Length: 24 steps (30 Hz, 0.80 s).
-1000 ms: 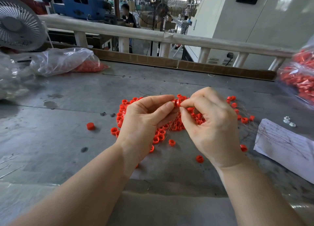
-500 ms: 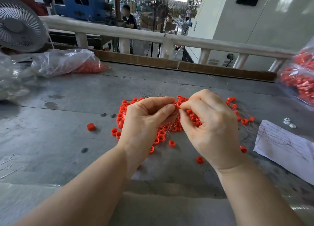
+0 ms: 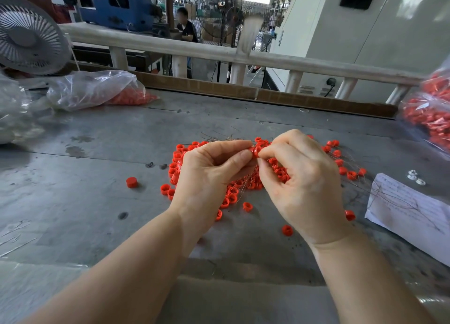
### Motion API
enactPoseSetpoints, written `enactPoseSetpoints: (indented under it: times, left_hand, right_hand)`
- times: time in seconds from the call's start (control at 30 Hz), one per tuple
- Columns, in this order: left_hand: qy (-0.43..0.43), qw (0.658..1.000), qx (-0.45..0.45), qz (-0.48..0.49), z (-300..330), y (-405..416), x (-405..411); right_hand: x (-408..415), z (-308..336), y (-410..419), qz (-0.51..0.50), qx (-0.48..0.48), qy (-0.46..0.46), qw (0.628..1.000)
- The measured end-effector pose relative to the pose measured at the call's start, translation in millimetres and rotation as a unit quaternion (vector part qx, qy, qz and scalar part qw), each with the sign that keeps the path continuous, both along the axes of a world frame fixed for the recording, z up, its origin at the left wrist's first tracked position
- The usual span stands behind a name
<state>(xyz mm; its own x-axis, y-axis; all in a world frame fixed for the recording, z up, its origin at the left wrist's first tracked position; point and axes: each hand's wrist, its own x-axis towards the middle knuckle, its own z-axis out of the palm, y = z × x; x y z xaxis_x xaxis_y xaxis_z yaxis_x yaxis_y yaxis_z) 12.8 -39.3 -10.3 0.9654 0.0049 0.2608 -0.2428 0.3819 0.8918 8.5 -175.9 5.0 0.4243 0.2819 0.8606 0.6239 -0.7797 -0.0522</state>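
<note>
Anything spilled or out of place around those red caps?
Only strays: a lone cap sits left of the pile, a second cap by the right hand. Thin wires trail over the paper sheet. Nothing looks damaged. Left hand and right hand pinch the held cap.

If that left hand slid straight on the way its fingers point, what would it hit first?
Probably the right hand: the left hand points rightward at the red cap both hands pinch, and the right hand's fingertips sit just across it, though depth is unclear.

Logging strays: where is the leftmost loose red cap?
Head view: the leftmost loose red cap lies alone on the grey table, left of the cap pile and the left hand.
</note>
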Motion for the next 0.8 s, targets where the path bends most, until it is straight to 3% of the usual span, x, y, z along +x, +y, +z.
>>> enactPoseSetpoints:
  times: [0.8]
  left_hand:
    - [-0.010, 0.999, -0.002, -0.033, -0.2, 4.6, 3.1]
  right_hand:
    - [5.0, -1.1, -1.2, 0.100, 0.068, 0.073, 0.990]
